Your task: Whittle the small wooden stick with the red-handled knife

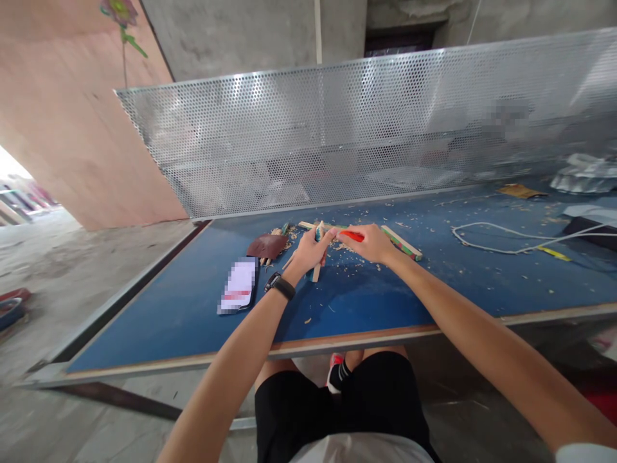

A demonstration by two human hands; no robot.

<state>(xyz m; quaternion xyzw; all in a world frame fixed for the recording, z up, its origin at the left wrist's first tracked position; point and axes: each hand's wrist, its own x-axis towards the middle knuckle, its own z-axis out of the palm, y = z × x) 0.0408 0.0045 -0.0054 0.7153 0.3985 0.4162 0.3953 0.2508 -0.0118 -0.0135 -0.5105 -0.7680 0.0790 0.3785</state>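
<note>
My left hand (311,249), with a dark watch on its wrist, is closed around a wooden stick (315,274) whose pale end sticks out below the fingers. Close beside it, my right hand (371,243) grips a red-handled tool (351,236); the tip of that tool is too small to make out. Both hands are nearly touching above the blue table (380,299). Wood shavings lie around and beyond them. Just right of my right hand rests a pale wooden strip (402,243) with green and red marks.
A phone (238,285) and a brown piece (268,245) lie left of my hands. A perforated metal panel (308,141) stands along the table's back edge. To the right are a white cable (511,248), a yellow item (554,254) and a dark object (590,231).
</note>
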